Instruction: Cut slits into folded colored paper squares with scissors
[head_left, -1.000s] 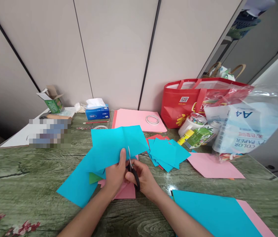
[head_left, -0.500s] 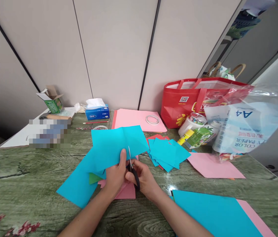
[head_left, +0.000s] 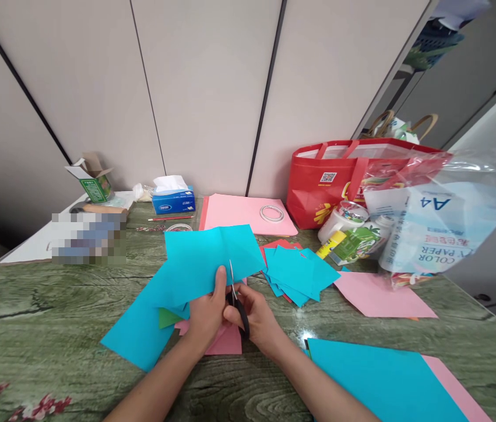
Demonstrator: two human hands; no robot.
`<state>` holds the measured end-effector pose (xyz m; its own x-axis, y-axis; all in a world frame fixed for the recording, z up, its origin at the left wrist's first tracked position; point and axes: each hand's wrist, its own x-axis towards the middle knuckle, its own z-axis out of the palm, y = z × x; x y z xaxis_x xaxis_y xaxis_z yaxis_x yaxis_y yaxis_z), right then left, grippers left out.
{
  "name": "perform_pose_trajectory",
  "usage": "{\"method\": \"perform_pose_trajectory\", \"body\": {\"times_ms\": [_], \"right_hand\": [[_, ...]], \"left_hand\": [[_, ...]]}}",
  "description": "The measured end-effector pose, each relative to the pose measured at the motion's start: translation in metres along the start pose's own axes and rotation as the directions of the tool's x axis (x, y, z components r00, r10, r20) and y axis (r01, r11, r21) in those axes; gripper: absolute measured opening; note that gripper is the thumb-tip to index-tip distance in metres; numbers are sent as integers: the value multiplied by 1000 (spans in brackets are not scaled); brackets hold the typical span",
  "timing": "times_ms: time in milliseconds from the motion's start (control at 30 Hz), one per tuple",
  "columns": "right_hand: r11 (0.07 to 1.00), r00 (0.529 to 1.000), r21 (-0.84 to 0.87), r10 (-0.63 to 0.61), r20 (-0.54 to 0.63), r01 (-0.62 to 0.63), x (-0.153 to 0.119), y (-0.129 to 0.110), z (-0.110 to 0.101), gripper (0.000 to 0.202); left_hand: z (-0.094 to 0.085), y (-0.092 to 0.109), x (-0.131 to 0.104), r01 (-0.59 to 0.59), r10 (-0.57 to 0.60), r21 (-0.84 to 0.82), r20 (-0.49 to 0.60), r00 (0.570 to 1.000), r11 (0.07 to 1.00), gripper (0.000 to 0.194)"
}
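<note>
Pinching 1 blue sheet [head_left: 204,258] in the left hand [head_left: 207,310], scissors [head_left: 239,310] gripped in the right hand [head_left: 254,313]

- A room in what is looking like a home, its table serving as a craft spot;
- tall, pale, flat wall panels [head_left: 208,88] are standing behind a green wood-grain tabletop [head_left: 252,387] that is showing printed pink blossoms [head_left: 46,405];
- a blue soft tissue pack [head_left: 173,202] and a red shopping bag [head_left: 312,208] are sitting near loose turquoise paper squares [head_left: 292,272]
</note>
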<state>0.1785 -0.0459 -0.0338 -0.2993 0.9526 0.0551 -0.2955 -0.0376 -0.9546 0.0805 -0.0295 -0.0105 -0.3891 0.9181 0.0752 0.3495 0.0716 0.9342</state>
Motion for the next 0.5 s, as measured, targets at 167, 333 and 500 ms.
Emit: {"method": "perform_pose_trajectory", "body": {"times_ms": [167, 333, 500], "right_hand": [[1000, 1000, -2, -7, -1, 7, 4, 1, 0, 41], [1000, 999, -18, 22, 39, -22, 8, -2, -2, 39], [1000, 999, -9, 3, 45, -3, 8, -1, -3, 40]], "left_hand": [[0, -1, 2, -19, 19, -3, -18, 1000, 1000, 23], [-3, 3, 4, 89, -89, 22, 10, 996, 996, 26], [-2, 0, 5, 65, -62, 131, -28, 998, 989, 27]]}}
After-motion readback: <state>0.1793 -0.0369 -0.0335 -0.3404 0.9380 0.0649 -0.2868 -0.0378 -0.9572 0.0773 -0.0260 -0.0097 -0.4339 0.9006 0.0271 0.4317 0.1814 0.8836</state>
